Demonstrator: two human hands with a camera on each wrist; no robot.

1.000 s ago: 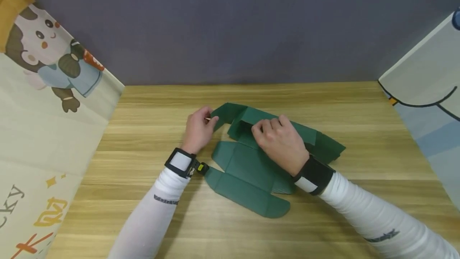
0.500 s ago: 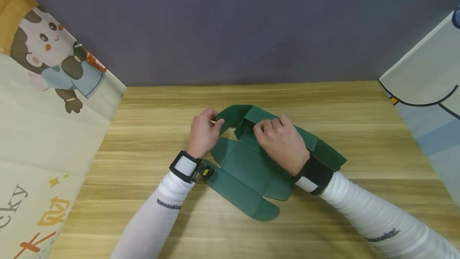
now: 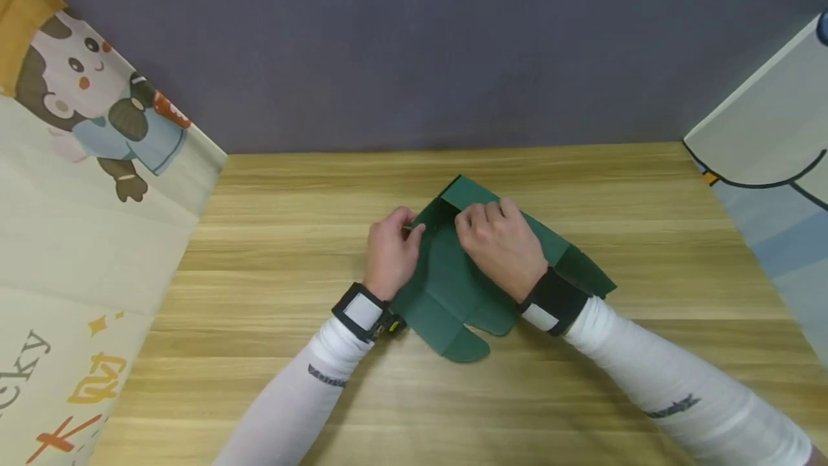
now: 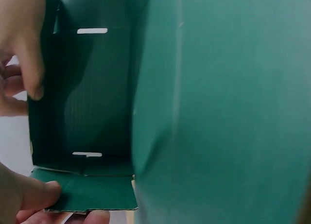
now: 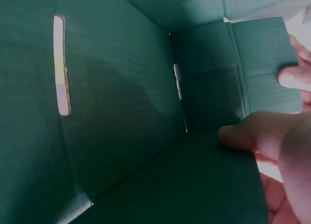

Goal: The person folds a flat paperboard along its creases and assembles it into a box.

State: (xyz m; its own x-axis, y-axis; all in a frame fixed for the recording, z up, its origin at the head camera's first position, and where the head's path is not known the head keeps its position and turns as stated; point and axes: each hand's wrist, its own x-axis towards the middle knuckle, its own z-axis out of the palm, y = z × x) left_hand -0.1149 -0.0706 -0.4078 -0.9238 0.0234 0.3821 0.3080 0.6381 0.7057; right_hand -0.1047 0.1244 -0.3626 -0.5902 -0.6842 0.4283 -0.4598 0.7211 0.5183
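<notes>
A green cardboard box (image 3: 430, 308), partly folded up, lies on the wooden table. Its long far wall (image 3: 550, 239) stands raised, and rounded flaps spread toward the near side. My left hand (image 3: 391, 254) pinches an end flap (image 4: 97, 191) at the box's left end, thumb on the inner face. With thumb inside and fingers outside, my right hand (image 5: 286, 141) grips the edge of the raised wall. Two narrow slots show in the floor panel (image 4: 92, 93) between the walls. At the right end, another flap (image 3: 585, 273) sticks out past my right wrist.
The wooden table (image 3: 278, 236) runs back to a dark grey wall (image 3: 414, 49). A cloth printed with a cartoon figure (image 3: 97, 106) borders the left side, and another printed cloth (image 3: 763, 135) the right. Both wrists wear black straps.
My left hand has moved right, folding the left end flap inward against the raised wall's end. The near flaps have shifted and swung up slightly. My right hand stays on the wall.
</notes>
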